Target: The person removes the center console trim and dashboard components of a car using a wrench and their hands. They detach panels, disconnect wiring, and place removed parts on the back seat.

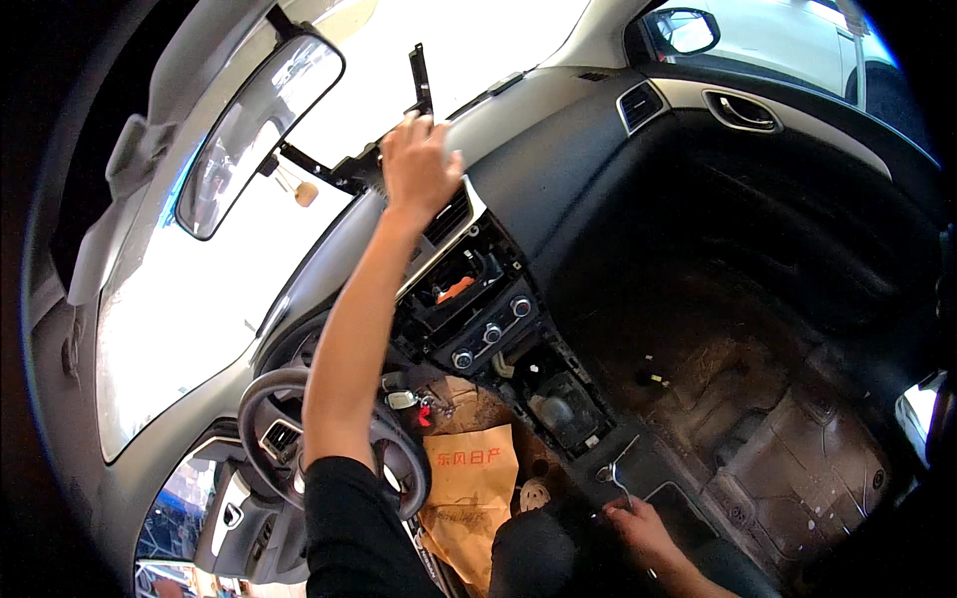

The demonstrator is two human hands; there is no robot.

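Observation:
My left hand [419, 167] is stretched out over the top of the dashboard, its fingers curled on a black plastic trim frame [361, 167]. Narrow arms of that frame stick out beyond the fingers against the bright windshield. Just below the hand is the centre air vent [449, 217]. Low at the right, beside the centre console, my right hand [643, 530] is closed around a slim metal tool [620, 480] with a bent shaft; its exact kind is unclear. In the stripped dashboard, an open radio cavity [461, 289] shows something orange inside, above the climate control panel [491, 333].
A steering wheel [274, 384] stands left of my arm. A brown paper mat [469, 488] covers the driver's footwell, with keys [402, 400] hanging above it. The gear area [563, 409] is uncovered. At upper left hangs the rear-view mirror [259, 130]. Small debris dots the passenger floor [788, 448].

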